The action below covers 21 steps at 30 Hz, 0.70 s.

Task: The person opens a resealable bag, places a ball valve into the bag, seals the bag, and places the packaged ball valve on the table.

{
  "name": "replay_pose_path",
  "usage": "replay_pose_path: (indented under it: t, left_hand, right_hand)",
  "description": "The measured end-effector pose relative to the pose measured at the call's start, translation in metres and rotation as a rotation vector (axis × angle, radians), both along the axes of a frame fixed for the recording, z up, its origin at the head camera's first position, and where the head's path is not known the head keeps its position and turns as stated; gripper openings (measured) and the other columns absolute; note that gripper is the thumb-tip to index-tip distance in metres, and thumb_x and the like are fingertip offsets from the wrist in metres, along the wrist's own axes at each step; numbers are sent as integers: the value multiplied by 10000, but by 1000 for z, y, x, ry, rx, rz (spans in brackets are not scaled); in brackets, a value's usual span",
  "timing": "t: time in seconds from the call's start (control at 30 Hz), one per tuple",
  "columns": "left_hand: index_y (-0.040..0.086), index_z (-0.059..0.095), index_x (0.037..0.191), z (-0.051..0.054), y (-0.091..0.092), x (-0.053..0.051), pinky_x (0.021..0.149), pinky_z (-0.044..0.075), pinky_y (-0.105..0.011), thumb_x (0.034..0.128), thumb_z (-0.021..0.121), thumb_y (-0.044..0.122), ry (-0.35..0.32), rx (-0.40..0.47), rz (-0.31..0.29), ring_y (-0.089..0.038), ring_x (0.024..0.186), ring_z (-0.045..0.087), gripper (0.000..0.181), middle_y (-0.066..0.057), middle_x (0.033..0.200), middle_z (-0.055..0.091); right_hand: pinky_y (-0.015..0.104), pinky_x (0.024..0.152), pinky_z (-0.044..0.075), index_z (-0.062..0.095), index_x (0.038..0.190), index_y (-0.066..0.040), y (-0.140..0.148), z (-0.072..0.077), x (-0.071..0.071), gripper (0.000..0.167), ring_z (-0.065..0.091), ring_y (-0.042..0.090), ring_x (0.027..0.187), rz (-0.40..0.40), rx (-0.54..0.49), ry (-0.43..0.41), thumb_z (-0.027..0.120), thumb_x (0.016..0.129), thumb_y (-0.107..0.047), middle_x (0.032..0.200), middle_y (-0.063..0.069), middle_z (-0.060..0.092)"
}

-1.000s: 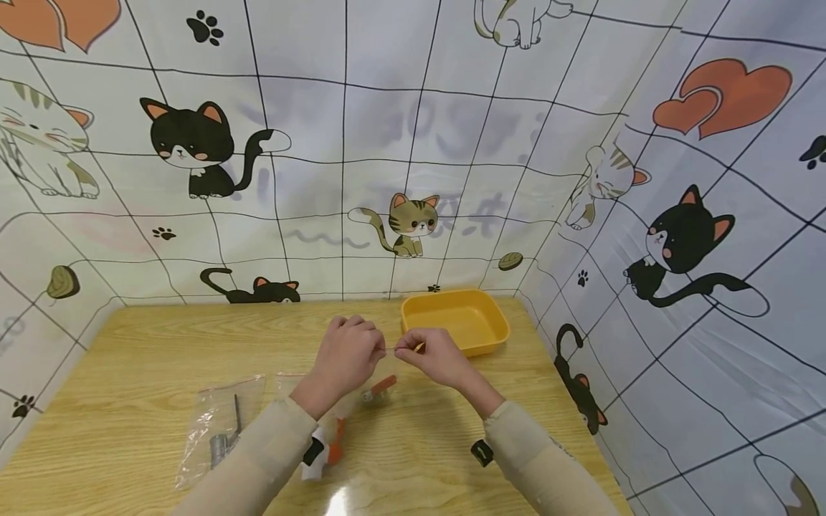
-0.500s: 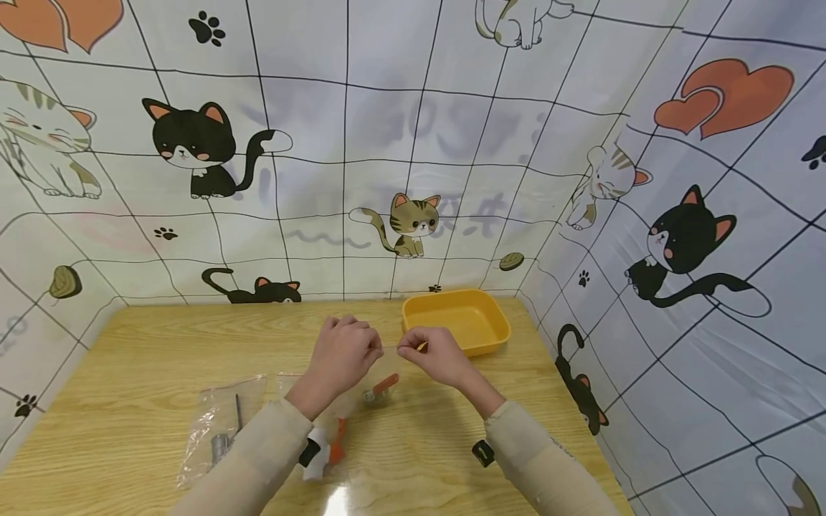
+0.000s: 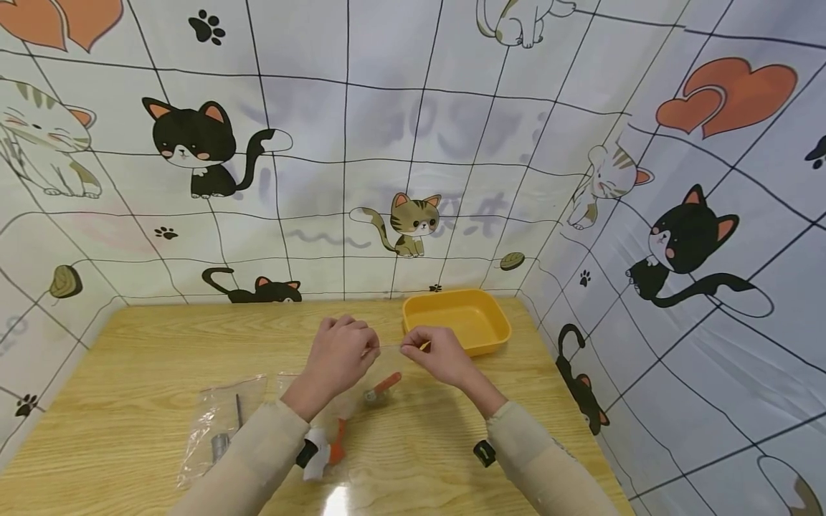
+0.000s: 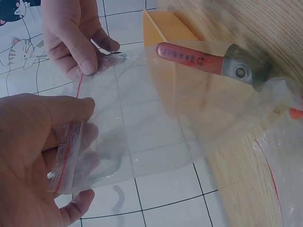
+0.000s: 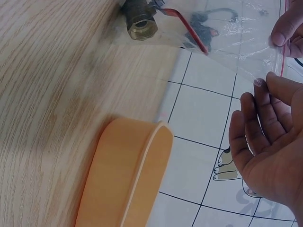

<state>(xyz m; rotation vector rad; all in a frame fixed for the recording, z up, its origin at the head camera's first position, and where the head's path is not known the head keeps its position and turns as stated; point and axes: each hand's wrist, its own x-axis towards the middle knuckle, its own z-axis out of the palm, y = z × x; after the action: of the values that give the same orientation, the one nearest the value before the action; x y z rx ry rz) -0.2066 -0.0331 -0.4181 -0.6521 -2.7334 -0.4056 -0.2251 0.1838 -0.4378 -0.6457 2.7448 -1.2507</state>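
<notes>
Both hands hold a clear zip bag (image 4: 128,142) by its top edge, which carries a red line. At one part of that edge my left hand (image 3: 342,352) grips the plastic between thumb and fingers. The far corner is pinched between the thumb and index finger of my right hand (image 3: 444,355), its other fingers loosely bent. Inside the bag hangs a ball valve (image 4: 246,68) with a red lever handle and a brass-coloured threaded end, low over the table. Small writing on the lever cannot be read.
A yellow plastic basin (image 3: 497,337) stands behind my right hand. Left of the arms lies another clear bag (image 3: 200,423) with a grey metal cylinder and thin rod. Orange and white pieces (image 3: 316,462) lie partly hidden beside my left sleeve. Cat-patterned cloth (image 3: 310,215) borders the table.
The hands have drawn slightly apart along the bag's top edge, the left going left and the right going right. The valve has shifted a little to the right.
</notes>
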Motion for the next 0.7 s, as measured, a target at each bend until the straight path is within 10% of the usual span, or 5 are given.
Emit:
replay_pose_path:
  t: [0.7]
  left_hand:
    - [235,709,774,0,9,0,867,458,-471,854,747,260,21,33,-26,-193,936,618,92,95,798,660]
  right_hand:
    - [221,707,524,694,943,-198,-2,2,2,69,608,107,787,1,0,-14,650,944,-252,875,-48,668]
